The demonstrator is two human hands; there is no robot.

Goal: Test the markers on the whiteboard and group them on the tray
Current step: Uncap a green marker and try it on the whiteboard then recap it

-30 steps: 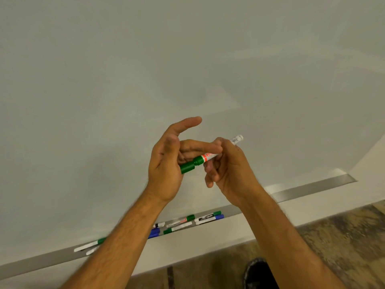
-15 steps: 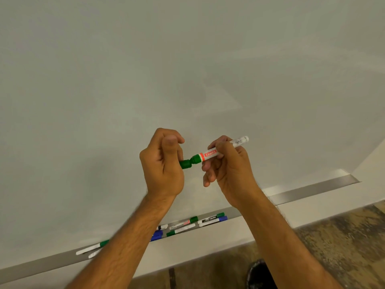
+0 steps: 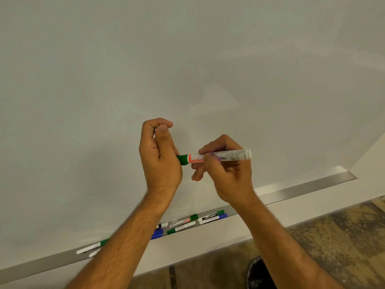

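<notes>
My right hand pinches the white barrel of a green marker, held level in front of the blank whiteboard. My left hand is curled round the marker's green cap end, which mostly disappears behind the palm. Below, the grey metal tray runs along the board's bottom edge. On it lie several capped markers: green ones, a green and a blue one side by side, blue ones partly behind my left forearm, and a green-capped one further left.
A white wall strip sits under the tray. Patterned brown floor lies below, with a dark shoe near the bottom edge.
My left hand closed from open fingers into a fist round the green cap. Both hands came closer together and the marker levelled out, its white end pointing right.
</notes>
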